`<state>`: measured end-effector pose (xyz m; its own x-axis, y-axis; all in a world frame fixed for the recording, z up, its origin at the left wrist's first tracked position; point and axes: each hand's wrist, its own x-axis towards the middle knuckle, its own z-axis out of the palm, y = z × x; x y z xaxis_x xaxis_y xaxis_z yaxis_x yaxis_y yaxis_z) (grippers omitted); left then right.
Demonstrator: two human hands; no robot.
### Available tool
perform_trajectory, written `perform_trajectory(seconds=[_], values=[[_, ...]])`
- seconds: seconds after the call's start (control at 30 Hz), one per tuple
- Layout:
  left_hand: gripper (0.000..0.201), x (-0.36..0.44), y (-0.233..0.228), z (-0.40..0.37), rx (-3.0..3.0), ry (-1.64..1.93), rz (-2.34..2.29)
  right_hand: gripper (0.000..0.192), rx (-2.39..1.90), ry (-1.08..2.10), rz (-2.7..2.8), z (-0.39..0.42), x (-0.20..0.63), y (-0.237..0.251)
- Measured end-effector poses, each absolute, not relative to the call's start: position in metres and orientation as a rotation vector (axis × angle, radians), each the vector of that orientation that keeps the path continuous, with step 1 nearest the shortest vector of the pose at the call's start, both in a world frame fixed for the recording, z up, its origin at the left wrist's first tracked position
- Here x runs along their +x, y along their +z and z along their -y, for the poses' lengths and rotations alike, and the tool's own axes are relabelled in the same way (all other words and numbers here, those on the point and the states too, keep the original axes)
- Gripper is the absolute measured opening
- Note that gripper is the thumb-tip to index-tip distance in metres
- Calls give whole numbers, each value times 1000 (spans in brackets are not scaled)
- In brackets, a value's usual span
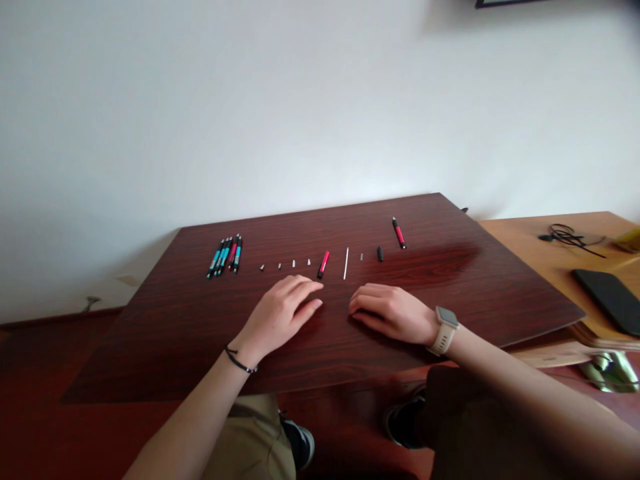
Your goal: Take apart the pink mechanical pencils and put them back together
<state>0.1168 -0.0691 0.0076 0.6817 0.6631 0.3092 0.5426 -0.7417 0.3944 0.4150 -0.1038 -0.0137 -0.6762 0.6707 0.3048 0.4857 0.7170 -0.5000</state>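
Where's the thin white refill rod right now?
In the head view, the white rod lies on the dark table, between the red barrel piece and a tiny grey part.

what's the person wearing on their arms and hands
Both forearms are bare, with no sleeves in view. The left hand has a thin black cord bracelet at the wrist. The right hand has a smartwatch with a pale beige strap and a squarish grey case. No gloves or rings can be made out.
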Motion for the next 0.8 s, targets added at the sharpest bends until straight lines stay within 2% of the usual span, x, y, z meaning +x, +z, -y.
perform_trajectory(seconds=[0.2, 0.27, 0.4, 0.8], values=[[75, 147, -7, 102, 2726, 409, -615, 45, -639, 536, 2598, 122, 393, -32], [83, 152, -13, 107, 2731, 367, -597, 50, -647, 556, 2622, 123, 393, -39], [83, 156, -17, 109, 2739, 318, -615, 54, -661, 596, 2620, 124, 394, -43], [81, 155, -18, 109, 2754, 317, -606, 51, -639, 577, 2606, 124, 395, -45]])
